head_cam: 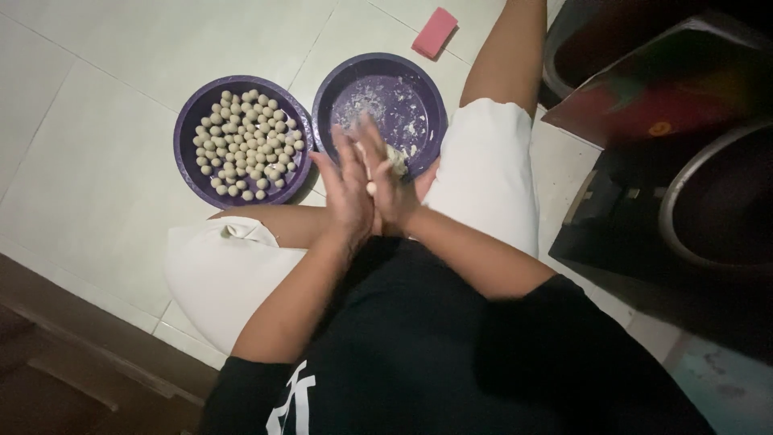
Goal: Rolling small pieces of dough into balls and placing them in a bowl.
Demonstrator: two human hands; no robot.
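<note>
Together, the left hand and right hand press palm to palm, fingers nearly straight, with a small piece of dough caught between them. Just beyond the hands sits a purple bowl smeared with dough scraps; left of them, another purple bowl holds many dough balls.

Two round bowls side by side on tiled floor, ahead of knees. Left bowl holds many small dough balls. Right bowl holds crumbs. Flat block lies beyond right bowl. Left hand and right hand pressed together, dough piece between, above right bowl near edge.
</note>
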